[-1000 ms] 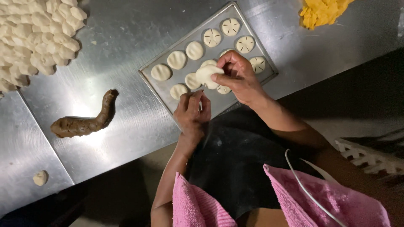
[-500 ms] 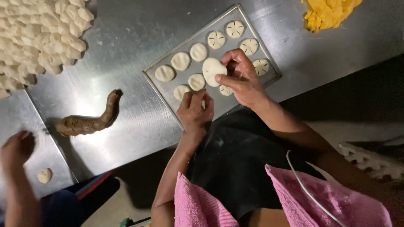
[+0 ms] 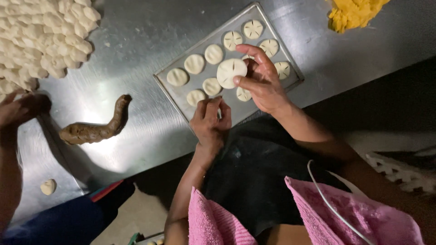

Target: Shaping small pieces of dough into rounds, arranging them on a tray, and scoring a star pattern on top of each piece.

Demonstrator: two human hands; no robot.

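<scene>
Right hand (image 3: 261, 84) has its fingers pinched on a scored dough disc (image 3: 231, 72) above the baking tray (image 3: 290, 68); left hand (image 3: 211, 120) fingers curled, whether they're holding anything I can't tell.

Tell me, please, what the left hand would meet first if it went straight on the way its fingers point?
Probably the plain dough disc on the tray, just beyond the left hand; depth is unclear.

The room is dim — light from above makes the metal table (image 3: 136, 41) shine, with dark shadows near the bottom.
</scene>
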